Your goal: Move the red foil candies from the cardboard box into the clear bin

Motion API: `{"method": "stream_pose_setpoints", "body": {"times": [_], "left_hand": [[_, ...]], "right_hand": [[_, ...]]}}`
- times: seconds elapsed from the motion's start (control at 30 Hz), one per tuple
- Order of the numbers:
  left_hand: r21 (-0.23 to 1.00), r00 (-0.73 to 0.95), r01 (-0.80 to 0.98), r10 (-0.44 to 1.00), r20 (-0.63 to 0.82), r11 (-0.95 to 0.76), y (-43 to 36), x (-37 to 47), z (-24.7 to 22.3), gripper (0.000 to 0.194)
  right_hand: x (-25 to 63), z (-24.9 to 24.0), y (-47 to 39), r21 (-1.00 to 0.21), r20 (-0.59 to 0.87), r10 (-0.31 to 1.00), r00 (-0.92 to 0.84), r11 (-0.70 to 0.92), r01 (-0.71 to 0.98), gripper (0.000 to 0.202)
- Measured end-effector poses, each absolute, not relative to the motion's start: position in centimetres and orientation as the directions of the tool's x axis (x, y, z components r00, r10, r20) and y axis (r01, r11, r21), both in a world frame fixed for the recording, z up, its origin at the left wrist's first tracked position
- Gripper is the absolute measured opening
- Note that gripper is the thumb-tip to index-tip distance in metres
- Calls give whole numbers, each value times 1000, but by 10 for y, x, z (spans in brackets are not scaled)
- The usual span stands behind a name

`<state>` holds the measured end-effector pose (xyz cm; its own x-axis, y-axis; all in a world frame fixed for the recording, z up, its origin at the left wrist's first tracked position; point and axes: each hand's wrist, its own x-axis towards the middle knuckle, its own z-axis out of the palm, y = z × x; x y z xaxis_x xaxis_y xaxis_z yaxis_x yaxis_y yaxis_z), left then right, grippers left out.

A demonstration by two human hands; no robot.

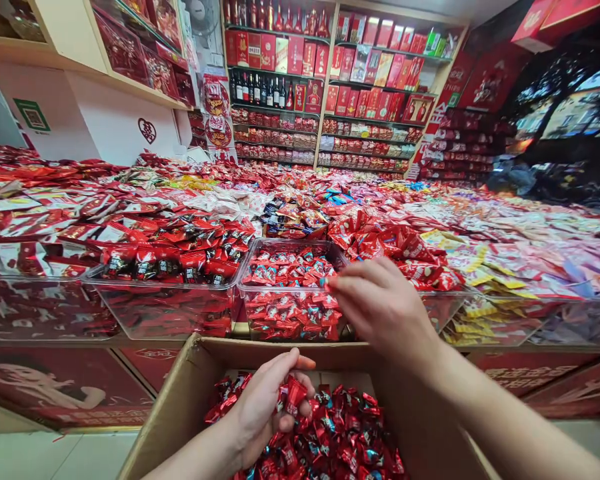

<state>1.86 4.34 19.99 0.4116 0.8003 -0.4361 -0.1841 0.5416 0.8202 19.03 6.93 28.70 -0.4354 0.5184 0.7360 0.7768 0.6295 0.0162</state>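
My left hand (263, 403) is cupped over the cardboard box (300, 350), its fingers curled round a few red-wrapped candies (295, 395). Beneath it the box holds a heap of the same kind of small red candies with blue marks (340, 427). My right hand (380, 303) is raised at the right front corner of a clear plastic bin (290, 289). Its fingertips are pinched together on a small red-and-blue bit, apparently one wrapped candy (326, 283). The bin is filled with similar small candies (287, 267).
Clear bins of other packaged sweets stand on both sides, with black-and-red packets (167, 263) at left and yellow packets (485, 267) at right. Behind them spread more heaped sweets. Shelves (280, 70) of bottles and red boxes line the back wall.
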Motion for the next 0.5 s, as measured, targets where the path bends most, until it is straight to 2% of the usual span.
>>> {"method": "stream_pose_setpoints", "body": {"times": [0.07, 0.17, 0.37, 0.5], "left_hand": [[831, 387, -147, 804, -450, 536, 43, 19, 200, 36], [826, 383, -104, 789, -481, 554, 40, 21, 200, 34], [816, 447, -123, 765, -463, 566, 37, 22, 199, 28], [797, 450, -139, 754, -478, 588, 38, 22, 197, 27]], "right_hand": [[185, 311, 94, 153, 543, 680, -492, 496, 855, 16], [174, 331, 127, 295, 185, 830, -526, 463, 836, 17], [155, 334, 149, 329, -149, 867, -475, 497, 803, 16], [152, 333, 149, 286, -341, 851, -400, 499, 818, 17]]}}
